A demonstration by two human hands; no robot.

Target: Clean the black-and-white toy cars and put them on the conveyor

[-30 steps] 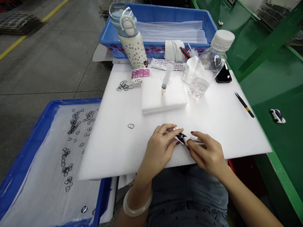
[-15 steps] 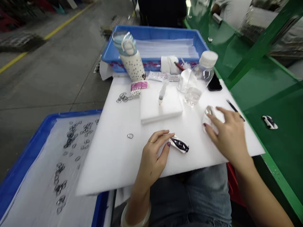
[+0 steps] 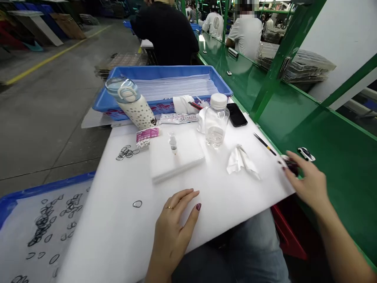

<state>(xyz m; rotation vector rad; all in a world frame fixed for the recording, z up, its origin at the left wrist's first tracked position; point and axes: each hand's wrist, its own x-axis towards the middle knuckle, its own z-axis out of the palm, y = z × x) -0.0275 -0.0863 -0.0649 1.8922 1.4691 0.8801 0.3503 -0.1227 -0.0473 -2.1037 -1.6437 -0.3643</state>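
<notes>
At the right edge of the surface (image 3: 112,251), the right hand (image 3: 309,181) holds a small model car (image 3: 292,166), blurred and dark with a little white, between thumb and fingers. The left hand (image 3: 173,230) is empty, its thumb well apart from its loosely curved fingers; whether it touches the surface we cannot tell. For a sound hold, we judge that light pressure on the car's sides serves best, with fingertips kept off the glossy faces; we should also keep the knuckles clear of the tweezers (image 3: 264,144) just beside, and of the second car (image 3: 306,154) on the green belt (image 3: 338,125). We note the differences from half a second ago: the model car then lay on the surface at the left fingertips, while the right hand was at the white cloth (image 3: 241,162). The cloth now lies crumpled and alone, and our view has tilted upward, bringing seated co-workers (image 3: 167,31) into sight.
</notes>
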